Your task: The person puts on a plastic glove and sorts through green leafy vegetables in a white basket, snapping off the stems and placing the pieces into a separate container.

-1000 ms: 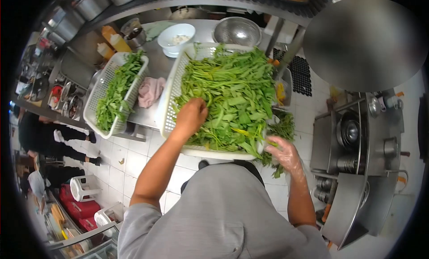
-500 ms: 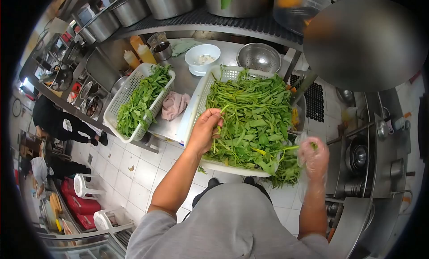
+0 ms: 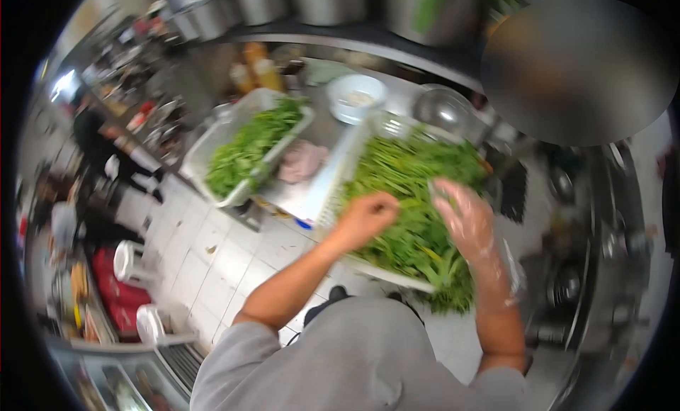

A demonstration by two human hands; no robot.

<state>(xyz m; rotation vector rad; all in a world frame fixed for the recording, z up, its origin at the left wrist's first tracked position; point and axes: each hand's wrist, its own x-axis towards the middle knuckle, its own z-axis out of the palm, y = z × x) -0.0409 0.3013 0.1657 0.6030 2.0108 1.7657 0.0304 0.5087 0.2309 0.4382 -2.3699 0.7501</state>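
My bare left hand [image 3: 368,218] is closed in a pinch above the left part of a heap of long-stemmed leafy greens [image 3: 418,159]. Motion blur hides what its fingers hold, if anything. The greens fill a large white plastic basket [image 3: 393,272] in front of me, and some hang over its near right corner. Over the right half of the heap is my right hand [image 3: 469,223] in a clear plastic glove, its fingers loosely bent and apart. No stem shows clearly in it.
Left of the large basket stands a smaller white basket [image 3: 207,147] of leaves, with a pink cloth [image 3: 303,161] between them. Behind are a white bowl [image 3: 356,99], a metal colander [image 3: 443,110] and sauce bottles [image 3: 268,74]. Two people are at far left.
My right hand has moved left and up from beyond the basket's right side to over the greens; the stem in it no longer shows. My left hand has shifted right. The view has turned.
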